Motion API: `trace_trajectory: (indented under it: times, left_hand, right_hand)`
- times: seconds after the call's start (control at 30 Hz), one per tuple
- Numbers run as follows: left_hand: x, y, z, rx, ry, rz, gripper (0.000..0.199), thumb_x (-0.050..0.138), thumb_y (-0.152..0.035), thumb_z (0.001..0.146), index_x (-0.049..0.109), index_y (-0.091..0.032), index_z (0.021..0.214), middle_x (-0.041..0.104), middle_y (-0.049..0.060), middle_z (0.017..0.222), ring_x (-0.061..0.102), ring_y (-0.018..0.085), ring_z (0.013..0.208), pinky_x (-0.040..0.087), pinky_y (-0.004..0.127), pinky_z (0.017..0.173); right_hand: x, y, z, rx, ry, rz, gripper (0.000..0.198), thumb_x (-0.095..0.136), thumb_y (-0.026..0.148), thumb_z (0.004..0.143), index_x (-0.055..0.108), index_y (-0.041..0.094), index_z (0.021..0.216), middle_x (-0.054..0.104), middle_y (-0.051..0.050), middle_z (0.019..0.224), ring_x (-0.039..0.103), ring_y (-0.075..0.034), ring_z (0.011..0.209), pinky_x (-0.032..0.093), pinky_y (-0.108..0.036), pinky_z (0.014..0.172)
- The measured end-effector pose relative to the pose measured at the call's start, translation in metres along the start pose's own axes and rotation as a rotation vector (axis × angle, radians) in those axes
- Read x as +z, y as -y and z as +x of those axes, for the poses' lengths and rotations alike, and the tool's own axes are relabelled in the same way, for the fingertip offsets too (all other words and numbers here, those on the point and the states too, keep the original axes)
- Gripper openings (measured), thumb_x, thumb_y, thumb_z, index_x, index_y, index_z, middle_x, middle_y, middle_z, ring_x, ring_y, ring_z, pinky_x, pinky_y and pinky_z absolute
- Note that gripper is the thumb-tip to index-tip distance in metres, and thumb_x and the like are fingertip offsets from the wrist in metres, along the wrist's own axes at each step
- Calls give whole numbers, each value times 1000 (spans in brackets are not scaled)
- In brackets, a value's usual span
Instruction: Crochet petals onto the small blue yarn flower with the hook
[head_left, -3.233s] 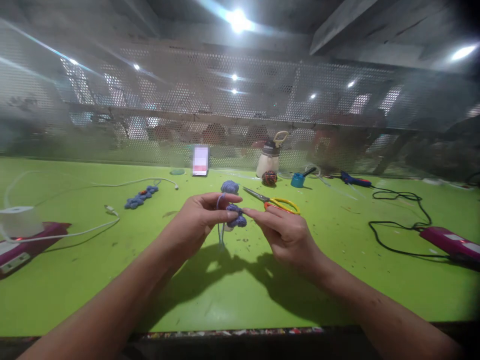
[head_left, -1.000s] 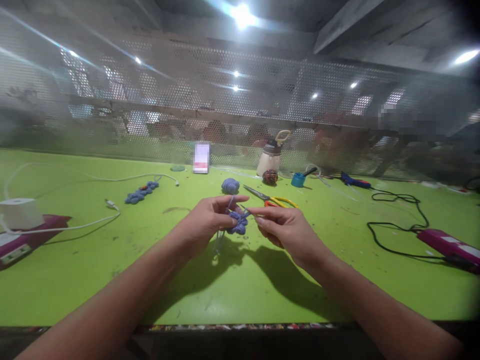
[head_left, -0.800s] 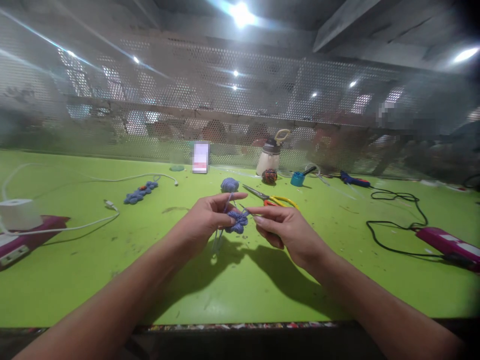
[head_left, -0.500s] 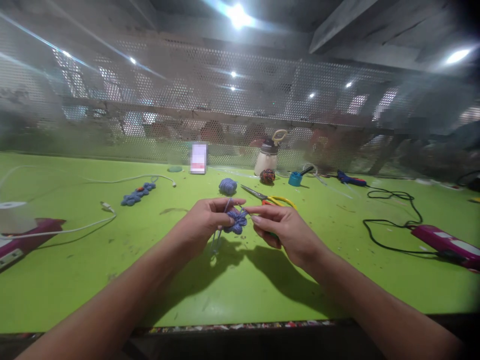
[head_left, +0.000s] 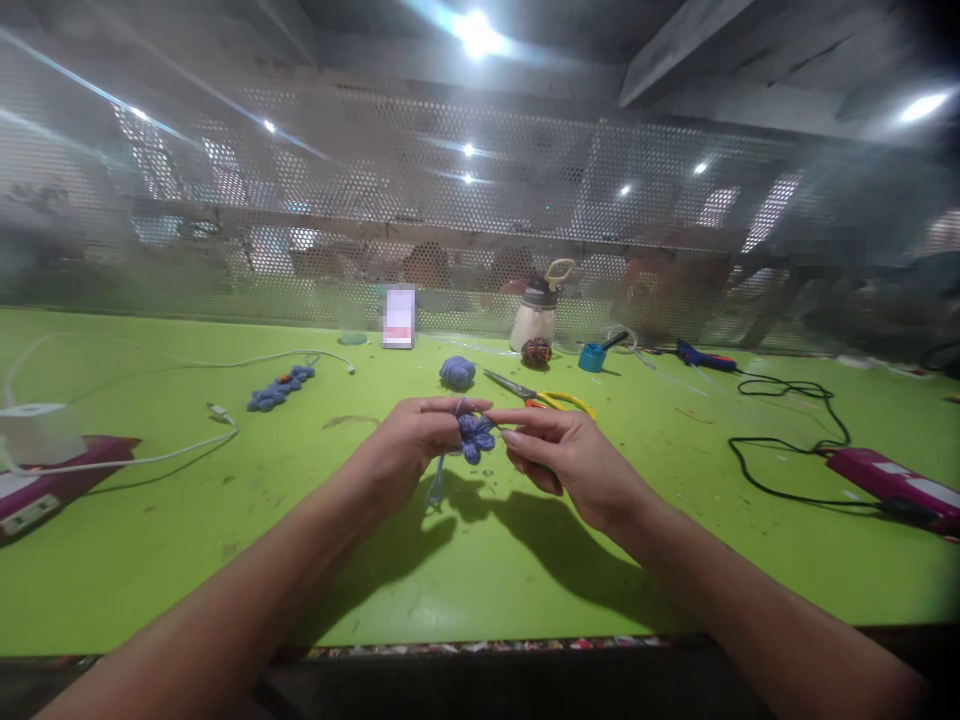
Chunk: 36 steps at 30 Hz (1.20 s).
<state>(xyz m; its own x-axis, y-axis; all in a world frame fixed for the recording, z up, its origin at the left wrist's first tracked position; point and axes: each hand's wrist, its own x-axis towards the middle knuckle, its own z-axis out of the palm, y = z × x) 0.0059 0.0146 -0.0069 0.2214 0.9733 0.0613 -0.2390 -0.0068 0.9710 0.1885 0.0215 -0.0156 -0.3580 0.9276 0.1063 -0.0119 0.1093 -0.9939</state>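
A small purple-blue crocheted flower [head_left: 475, 440] hangs above the table, its top left part pinched between the thumb and fingers of my left hand [head_left: 424, 435]. A strand of yarn runs up over the left index finger, and a loose yarn tail [head_left: 436, 485] dangles below. My right hand [head_left: 559, 450] is closed in a pinch on a thin crochet hook [head_left: 498, 427], whose tip meets the flower's right upper edge. Most of the hook is hidden by the fingers. Behind the hands sit a ball of purple-blue yarn [head_left: 457, 373] and yellow-handled scissors [head_left: 551, 396], partly covered by my right hand.
At left lie a crocheted strip [head_left: 281, 388], a white cable [head_left: 180, 461] and a power strip [head_left: 71, 485]. Toward the back stand a phone [head_left: 398, 318], a bottle [head_left: 534, 320], a dark yarn ball [head_left: 536, 352] and a blue pot [head_left: 592, 357]. A glue gun [head_left: 705, 356] and magenta device [head_left: 892, 488] lie right.
My left fingers have shifted slightly over the flower, covering more of its left side. The flower has turned a little, and the yarn tail hangs differently. The right hand stays nearly in place.
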Motion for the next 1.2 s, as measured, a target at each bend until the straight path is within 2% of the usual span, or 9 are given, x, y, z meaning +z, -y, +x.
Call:
trace_trajectory:
  times: [0.1,0.2,0.33,0.5,0.63,0.87,1.07,1.2]
  left_hand:
    - [-3,0,1,40,-3,-3,24,67,-27,71,78,-13,88,75,8,85,62,20,85,43,32,81]
    - [-7,-2,2,48,-2,136,24,76,-36,73,78,-16,86,75,7,82,62,19,83,43,32,84]
    - [-9,-7,1,4,-57,221,31,85,-28,63,78,-15,90,76,7,78,64,17,74,45,34,81]
    - [-7,-9,0,-3,8,195,40,82,-16,63,74,-12,102,74,6,73,64,16,68,46,34,74]
    - [-6,-7,0,11,14,212,46,80,-15,64,71,-11,109,73,6,73,64,16,65,46,33,69]
    - [-3,-6,0,23,-16,203,47,79,-12,62,72,-11,108,71,3,71,62,15,65,45,31,69]
    - [-3,-6,0,-3,0,235,54,78,-13,63,69,-10,116,70,3,73,61,15,67,45,32,71]
    - [-5,-7,0,-30,25,247,53,78,-13,61,70,-9,113,68,3,71,59,14,65,45,32,70]
  right_hand:
    - [0,0,1,-15,11,-14,40,68,27,74,74,13,110,44,7,48,28,-5,39,18,-22,39]
    - [-1,0,1,-29,15,-24,40,68,28,74,74,12,111,45,7,48,29,-5,40,19,-22,40]
    - [-2,0,1,-27,11,-33,38,68,26,74,74,12,109,45,7,46,27,-5,39,17,-22,39]
    - [-2,2,1,-22,41,-60,30,68,24,75,77,15,102,46,6,46,28,-5,40,15,-22,40]
    - [-3,2,1,7,41,-15,33,69,26,74,76,15,104,45,6,46,27,-5,40,15,-22,39]
    - [-3,1,0,54,23,26,39,70,27,72,74,15,108,48,6,50,30,-4,38,17,-22,39]
    - [0,2,-2,32,18,-6,35,68,26,75,74,14,108,47,6,50,30,-5,39,18,-22,39]
    - [0,3,-3,9,63,-37,40,66,25,79,70,16,118,46,7,50,30,-5,41,18,-21,39]
